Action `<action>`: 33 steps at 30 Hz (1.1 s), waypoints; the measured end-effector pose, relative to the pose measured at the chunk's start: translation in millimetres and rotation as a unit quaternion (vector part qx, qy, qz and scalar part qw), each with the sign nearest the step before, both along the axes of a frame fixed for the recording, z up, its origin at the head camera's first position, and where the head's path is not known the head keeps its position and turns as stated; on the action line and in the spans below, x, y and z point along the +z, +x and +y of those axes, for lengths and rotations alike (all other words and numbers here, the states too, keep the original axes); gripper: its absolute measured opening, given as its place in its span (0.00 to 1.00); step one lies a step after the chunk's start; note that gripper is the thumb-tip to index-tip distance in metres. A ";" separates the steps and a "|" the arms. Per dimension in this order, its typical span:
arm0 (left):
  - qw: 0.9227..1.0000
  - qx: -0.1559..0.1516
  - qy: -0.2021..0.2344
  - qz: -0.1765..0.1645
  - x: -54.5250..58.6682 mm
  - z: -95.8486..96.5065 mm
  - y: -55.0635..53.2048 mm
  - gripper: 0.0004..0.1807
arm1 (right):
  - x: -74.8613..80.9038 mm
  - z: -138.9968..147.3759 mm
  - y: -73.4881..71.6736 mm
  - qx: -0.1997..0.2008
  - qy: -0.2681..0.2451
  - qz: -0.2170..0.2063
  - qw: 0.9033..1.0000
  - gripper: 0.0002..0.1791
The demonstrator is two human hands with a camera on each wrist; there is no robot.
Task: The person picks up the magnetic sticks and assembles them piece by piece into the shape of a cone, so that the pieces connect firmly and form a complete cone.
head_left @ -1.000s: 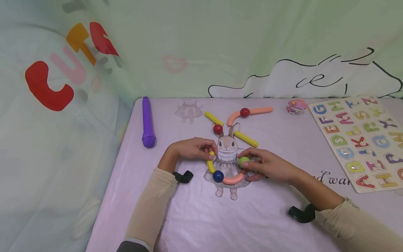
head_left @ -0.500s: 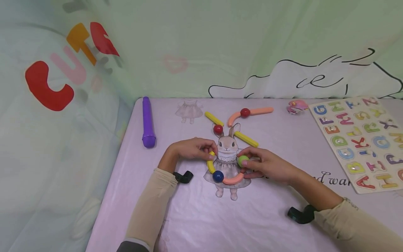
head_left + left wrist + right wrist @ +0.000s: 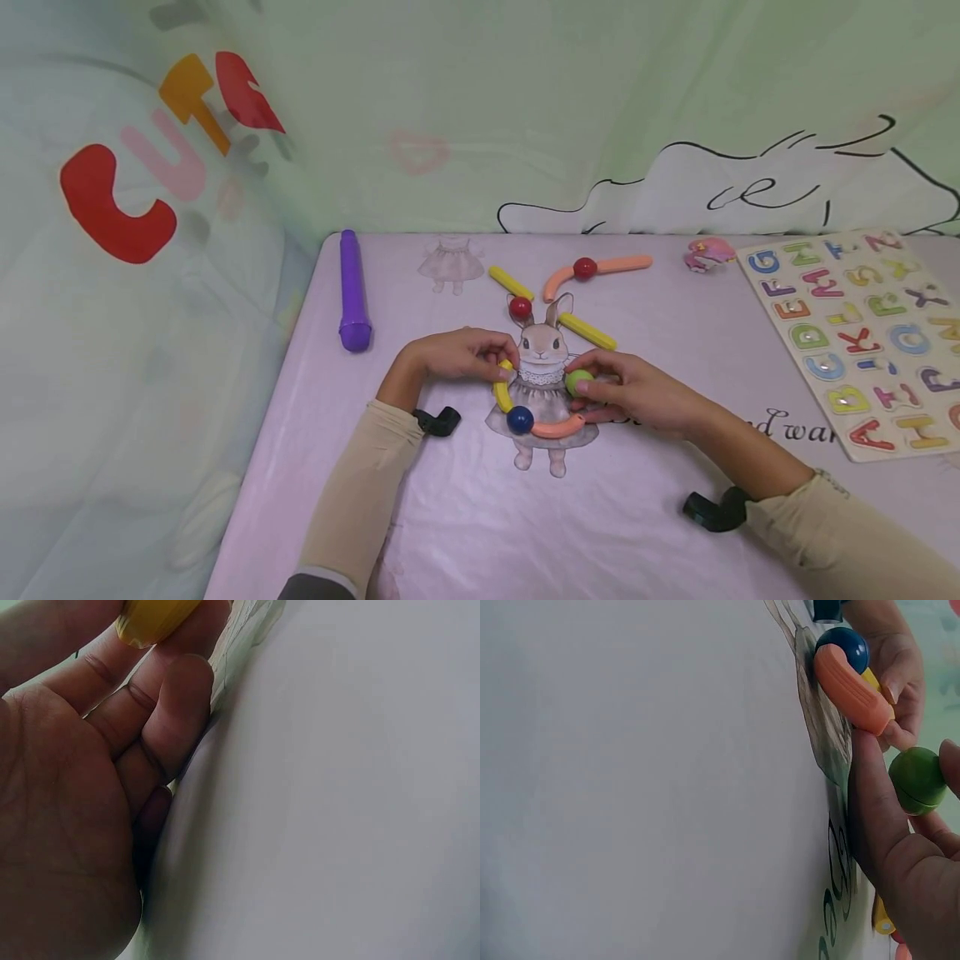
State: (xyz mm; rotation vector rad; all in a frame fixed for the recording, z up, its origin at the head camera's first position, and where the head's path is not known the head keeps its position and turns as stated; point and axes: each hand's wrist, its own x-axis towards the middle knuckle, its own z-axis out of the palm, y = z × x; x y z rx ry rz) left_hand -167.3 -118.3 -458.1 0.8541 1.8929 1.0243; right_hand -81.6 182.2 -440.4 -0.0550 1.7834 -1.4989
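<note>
Head view, mid-frame: I see the left hand (image 3: 467, 353) pinching a yellow stick (image 3: 502, 392), linked by a blue ball (image 3: 520, 420) to an orange stick (image 3: 556, 428), and the right hand (image 3: 637, 393) grasping a green ball (image 3: 578, 382). Left wrist view: the yellow stick's tip, upper left. Right wrist view: the green ball, right, just apart from the orange stick.

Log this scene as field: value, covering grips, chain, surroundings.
left grip: pinches yellow curved plastic-looking piece
right grip: holds green plastic-looking ball
chain order: yellow piece, glossy blue ball, coral curved piece
green ball: apart from coral piece's free end
beyond: two straight yellow rods, two glossy red balls, bent coral rod, straight coral rod
left side: purple round-ended stick
right side: flat alphabet board
</note>
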 end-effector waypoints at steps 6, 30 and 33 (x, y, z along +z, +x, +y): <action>1.000 0.002 -0.002 -0.001 0.1 0.0 0.6 0.11 | -0.5 1.9 1.6 0.009 -0.005 -0.018 1.000 0.31; 1.000 0.005 -0.005 0.003 2.0 0.9 1.1 0.11 | -3.8 9.2 5.2 0.046 -0.008 0.029 0.998 0.27; 1.000 0.006 -0.005 0.002 2.0 0.9 1.3 0.11 | -4.4 9.4 5.1 0.049 -0.003 0.036 0.998 0.27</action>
